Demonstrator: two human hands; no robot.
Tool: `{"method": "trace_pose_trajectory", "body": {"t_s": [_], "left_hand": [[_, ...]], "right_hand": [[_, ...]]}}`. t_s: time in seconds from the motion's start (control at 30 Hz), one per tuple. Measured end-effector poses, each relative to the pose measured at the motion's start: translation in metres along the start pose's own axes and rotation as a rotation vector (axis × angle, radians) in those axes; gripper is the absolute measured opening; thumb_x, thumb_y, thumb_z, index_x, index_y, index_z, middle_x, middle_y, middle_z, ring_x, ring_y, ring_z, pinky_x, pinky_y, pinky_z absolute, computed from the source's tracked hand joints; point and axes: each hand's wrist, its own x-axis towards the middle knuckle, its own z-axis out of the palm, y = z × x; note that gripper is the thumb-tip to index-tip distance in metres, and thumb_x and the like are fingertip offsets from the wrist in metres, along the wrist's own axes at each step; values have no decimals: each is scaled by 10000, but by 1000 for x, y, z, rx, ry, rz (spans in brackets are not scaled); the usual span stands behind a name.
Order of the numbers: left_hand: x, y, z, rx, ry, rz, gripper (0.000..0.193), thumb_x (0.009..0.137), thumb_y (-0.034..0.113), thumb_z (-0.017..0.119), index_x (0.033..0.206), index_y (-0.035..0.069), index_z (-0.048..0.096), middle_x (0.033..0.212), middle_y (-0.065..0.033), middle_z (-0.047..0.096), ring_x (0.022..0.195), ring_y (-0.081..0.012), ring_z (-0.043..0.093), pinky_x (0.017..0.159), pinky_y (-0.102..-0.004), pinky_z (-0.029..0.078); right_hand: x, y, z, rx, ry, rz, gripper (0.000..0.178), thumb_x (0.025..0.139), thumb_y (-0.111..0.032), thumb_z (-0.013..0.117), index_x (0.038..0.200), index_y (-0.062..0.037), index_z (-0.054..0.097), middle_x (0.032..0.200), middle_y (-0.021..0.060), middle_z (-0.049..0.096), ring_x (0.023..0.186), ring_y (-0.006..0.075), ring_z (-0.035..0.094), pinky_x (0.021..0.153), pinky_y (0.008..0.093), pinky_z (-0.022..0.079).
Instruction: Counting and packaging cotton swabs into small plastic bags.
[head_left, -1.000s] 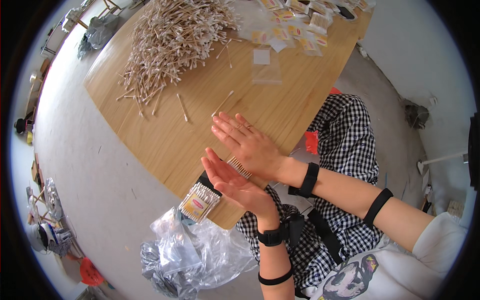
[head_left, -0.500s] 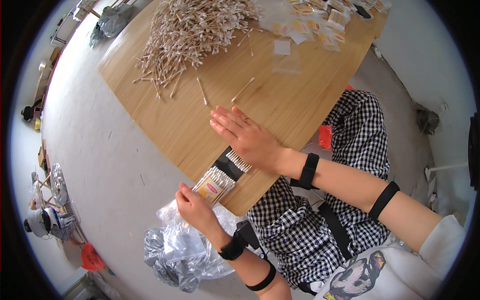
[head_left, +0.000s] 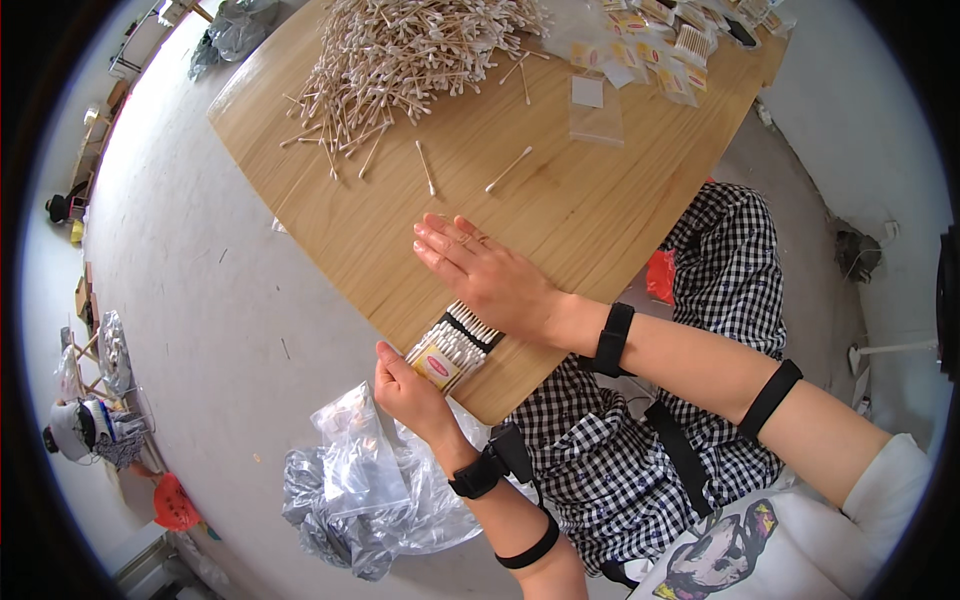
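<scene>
At the near corner of the table, my left hand [head_left: 412, 400] grips a packet of cotton swabs [head_left: 450, 350] with a yellow and white label, its thumb along the edge. The white swab tips point up and away from my wrist. Just beyond lies a row of cotton swabs [head_left: 472, 320] on a flat black surface [head_left: 486, 338], partly covered by my right hand [head_left: 495, 283]. That hand is held flat with fingers stretched out, its palm edge over the row. Whether it presses on the swabs is hidden.
A large heap of loose cotton swabs [head_left: 410, 60] covers the far left of the wooden table [head_left: 350, 240]. Small clear bags [head_left: 597, 125] and labelled packets [head_left: 640, 45] lie at the far right. Crumpled plastic bags [head_left: 365, 490] are below the near corner.
My left hand has moved up and right with the packet, closing most of the black gap before the row of swabs. My right hand stays nearly in place.
</scene>
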Motion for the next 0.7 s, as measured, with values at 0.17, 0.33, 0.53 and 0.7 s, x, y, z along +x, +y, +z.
{"method": "trace_pose_trajectory", "body": {"t_s": [0.17,0.33,0.53,0.7], "left_hand": [[1,-1,-2,-50,-24,-4,516,1074,343,433,822,-57,638,707,-44,637,622,-100,533,574,-291,440],[-4,7,-1,-17,-24,10,498,1073,332,427,878,-63,659,754,-75,677,649,-131,585,594,-321,460],[-10,26,2,379,45,24,491,1067,342,399,915,-41,667,784,-171,688,669,-295,623,639,-407,472],[-3,31,-9,511,-127,-75,407,1042,340,459,1050,-20,646,901,-188,677,869,-351,639,763,-441,474]], "right_hand": [[-2,-10,5,62,4,-29,525,916,-77,478,1429,22,426,1530,149,394,1467,275,311,1213,434,269],[2,-27,12,165,28,-31,536,900,-54,502,1428,10,432,1506,157,421,1452,291,336,1194,438,306],[7,-59,21,608,98,100,565,870,-25,582,1417,-3,442,1481,169,442,1441,317,341,1170,418,338],[14,-51,8,1173,57,353,478,1028,-234,476,1448,-13,415,1505,139,428,1457,249,324,1186,372,291]]}}
